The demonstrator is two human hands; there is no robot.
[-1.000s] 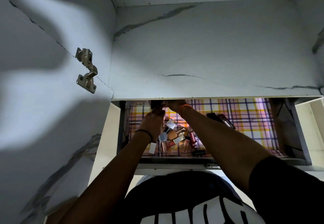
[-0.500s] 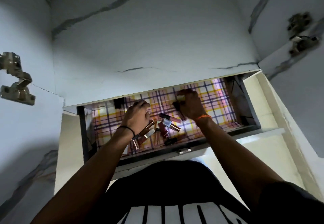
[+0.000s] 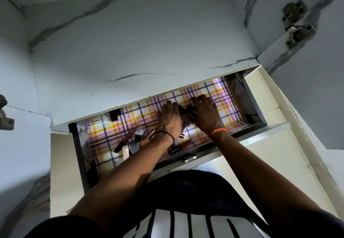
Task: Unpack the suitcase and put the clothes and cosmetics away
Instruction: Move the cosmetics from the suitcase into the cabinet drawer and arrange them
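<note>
Two hands are inside one open drawer (image 3: 80, 144), and I go from the big things to the small ones. White cabinet walls (image 3: 130, 42) with grey marble veins fill the far part of my view, with a metal hinge (image 3: 296, 23) on the door at the far right and a part of another hinge (image 3: 5, 120) at the left edge. Below them the drawer is pulled out toward me; its floor is covered by a checked liner (image 3: 104, 137) in pink, yellow and purple, and a small metal handle (image 3: 189, 158) sits on its near front. My dark shirt (image 3: 186, 209) with white letters is at the near edge.

My left hand (image 3: 170, 120), with a black band (image 3: 168, 135) on the wrist, and my right hand (image 3: 205, 114), with an orange band (image 3: 219, 130), are close together in the middle of the drawer. Both lie knuckles up with the fingers bent down around some dark cosmetics (image 3: 186, 112) between them; I cannot tell exactly how many pieces each hand holds, because the palms hide them.

More cosmetics lie on the liner in the left half of the drawer, near my left wrist: a cluster of small bottles (image 3: 136, 141) with silver and copper caps, a dark red tube (image 3: 123, 141) just beside them on the left, and one short copper-capped piece (image 3: 182, 136) between my two wrists.
</note>
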